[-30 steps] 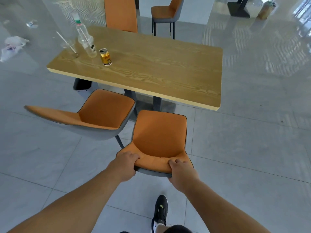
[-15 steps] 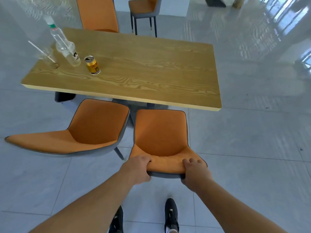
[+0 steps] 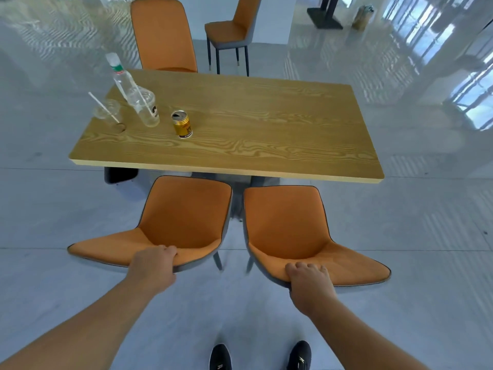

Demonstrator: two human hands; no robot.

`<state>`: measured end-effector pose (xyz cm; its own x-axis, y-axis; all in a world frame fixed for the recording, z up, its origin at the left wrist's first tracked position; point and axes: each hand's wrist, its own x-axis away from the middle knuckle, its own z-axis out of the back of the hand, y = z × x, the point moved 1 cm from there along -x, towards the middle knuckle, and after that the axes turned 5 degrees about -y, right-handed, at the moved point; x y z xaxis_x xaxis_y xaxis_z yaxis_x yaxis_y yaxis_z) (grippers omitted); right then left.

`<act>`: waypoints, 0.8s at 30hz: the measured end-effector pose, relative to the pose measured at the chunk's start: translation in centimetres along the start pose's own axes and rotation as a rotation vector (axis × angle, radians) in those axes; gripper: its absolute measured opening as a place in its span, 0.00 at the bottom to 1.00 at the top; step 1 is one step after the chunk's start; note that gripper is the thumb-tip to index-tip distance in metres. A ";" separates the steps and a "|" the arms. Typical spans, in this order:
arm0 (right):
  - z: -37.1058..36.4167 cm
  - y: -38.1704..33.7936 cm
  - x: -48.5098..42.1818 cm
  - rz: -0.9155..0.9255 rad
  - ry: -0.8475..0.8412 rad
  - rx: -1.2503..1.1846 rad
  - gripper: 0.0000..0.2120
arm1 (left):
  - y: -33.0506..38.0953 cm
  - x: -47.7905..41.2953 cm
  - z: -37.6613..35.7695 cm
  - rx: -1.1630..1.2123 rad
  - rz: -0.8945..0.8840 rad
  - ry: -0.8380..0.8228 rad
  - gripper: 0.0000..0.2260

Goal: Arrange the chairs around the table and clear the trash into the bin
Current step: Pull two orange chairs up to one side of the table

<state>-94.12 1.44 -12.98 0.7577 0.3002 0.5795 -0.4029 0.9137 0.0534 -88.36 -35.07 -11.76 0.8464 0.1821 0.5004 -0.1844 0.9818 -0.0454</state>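
Two orange chairs stand side by side at the near long edge of the wooden table [image 3: 266, 145]. My left hand [image 3: 153, 265] grips the top of the left chair's [image 3: 184, 212] backrest. My right hand [image 3: 309, 279] grips the top of the right chair's [image 3: 285, 220] backrest. On the table's left part stand a gold can [image 3: 182, 124], a clear plastic cup [image 3: 144, 106] with a straw, a smaller clear cup [image 3: 108, 112] with a straw and a clear plastic bottle [image 3: 120, 73].
A third orange chair [image 3: 162, 36] is tucked at the table's far side, and a fourth [image 3: 234, 30] stands apart behind it. A dark stand base [image 3: 324, 18] and a brown object [image 3: 361, 14] sit far right. My two black shoes [image 3: 261, 356] are below.
My left hand let go of the right chair and now holds the left chair's backrest. The right hand stays on the right chair. The view shifted so the table sits more centred.
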 end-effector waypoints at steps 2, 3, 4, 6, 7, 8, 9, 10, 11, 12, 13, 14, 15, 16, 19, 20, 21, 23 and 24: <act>-0.3 -0.1 -0.3 0.001 0.035 0.008 0.13 | -1.7 0.2 -1.3 -0.008 -0.036 0.090 0.20; -0.5 0.0 -0.4 0.004 0.055 0.010 0.12 | -1.9 0.3 -1.7 -0.001 -0.048 0.125 0.20; -0.7 0.0 -0.5 0.006 0.072 0.011 0.11 | -2.0 0.3 -1.9 0.000 -0.049 0.142 0.19; -1.0 0.0 -0.6 0.010 0.096 0.016 0.10 | -1.8 0.2 -2.0 0.007 -0.058 0.154 0.18; -1.0 0.0 -0.6 0.019 0.103 0.019 0.10 | -1.8 0.1 -2.0 0.018 -0.081 0.169 0.19; -1.1 0.0 -0.7 0.035 0.107 0.024 0.09 | -1.9 0.0 -2.0 0.028 -0.111 0.197 0.19; -1.0 -0.1 -0.8 0.055 0.107 0.031 0.10 | -2.0 0.0 -2.0 0.032 -0.148 0.230 0.20; -0.9 -0.1 -0.9 0.081 0.104 0.037 0.10 | -2.0 -0.1 -2.1 0.033 -0.185 0.254 0.20; -0.8 -0.2 -1.0 0.110 0.098 0.041 0.11 | -2.0 -0.1 -2.1 0.034 -0.218 0.268 0.19; -0.7 -0.4 -1.1 0.139 0.091 0.043 0.11 | -2.0 -0.2 -2.1 0.038 -0.250 0.279 0.17; -0.6 -0.7 -1.1 0.168 0.084 0.041 0.11 | -2.0 -0.2 -2.2 0.042 -0.284 0.291 0.17; -0.4 -1.0 -1.2 0.194 0.079 0.039 0.11 | -1.9 -0.3 -2.2 0.043 -0.315 0.295 0.16; -0.3 -1.5 -1.2 0.217 0.077 0.037 0.11 | -1.8 -0.2 -2.1 0.043 -0.342 0.291 0.16; -0.1 -2.1 -1.2 0.237 0.078 0.035 0.11 | -1.7 -0.2 -2.1 0.046 -0.363 0.285 0.16; 0.6 -4.4 -1.4 0.274 0.081 0.019 0.10 | -0.6 -0.2 -2.1 0.045 -0.380 0.242 0.15; 0.9 -5.0 -1.5 0.289 0.087 0.016 0.11 | -0.3 -0.3 -2.3 0.041 -0.380 0.228 0.14; 1.0 -5.6 -1.7 0.303 0.094 0.017 0.11 | -0.1 -0.4 -2.5 0.039 -0.381 0.216 0.13; 1.0 -6.0 -2.0 0.315 0.104 0.028 0.11 | -0.1 -0.5 -2.7 0.030 -0.367 0.192 0.12; 0.9 -6.0 -2.1 0.318 0.108 0.030 0.11 | -0.2 -0.6 -2.8 0.022 -0.362 0.185 0.12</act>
<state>-93.73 -4.97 -13.76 0.6407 0.5977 0.4819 -0.6418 0.7614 -0.0912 -87.47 -35.19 -14.50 0.9338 -0.1670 0.3165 0.1334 0.9831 0.1252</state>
